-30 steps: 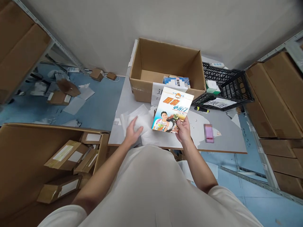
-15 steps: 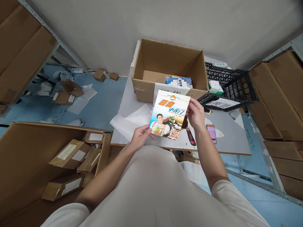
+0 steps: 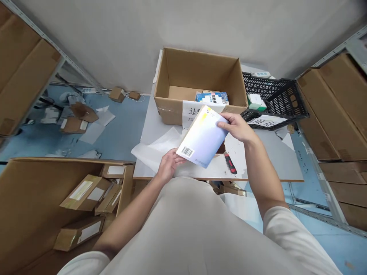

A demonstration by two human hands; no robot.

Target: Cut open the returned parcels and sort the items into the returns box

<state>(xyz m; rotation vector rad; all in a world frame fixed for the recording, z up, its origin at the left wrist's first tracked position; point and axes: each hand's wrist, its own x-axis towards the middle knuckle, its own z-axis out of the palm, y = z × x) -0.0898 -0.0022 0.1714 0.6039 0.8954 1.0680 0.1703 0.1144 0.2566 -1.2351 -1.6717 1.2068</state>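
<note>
A thin book (image 3: 203, 137) is held above the table, its pale lilac back cover and barcode facing up. My left hand (image 3: 168, 164) grips its lower left corner, fingers closed beneath it. My right hand (image 3: 235, 126) pinches the upper right edge, thumb on the cover. Below lies a sheet of white packing foam (image 3: 156, 149), on the left of the table. A red and black utility knife (image 3: 230, 164) rests on the tabletop to the right of the book. Behind the book stands an open cardboard box (image 3: 172, 110) with blue and white packages (image 3: 212, 98) inside.
A black plastic crate (image 3: 289, 100) holding a small green and white box (image 3: 256, 102) stands at the table's right. To the lower left, a large carton (image 3: 127, 191) contains several parcels (image 3: 86, 191). Shelves with cardboard boxes (image 3: 321, 118) flank both sides. Paper scraps litter the floor.
The book has been turned over, from its colourful front cover to its back cover. My right hand has shifted its hold, with the thumb now on top. The phone is no longer visible.
</note>
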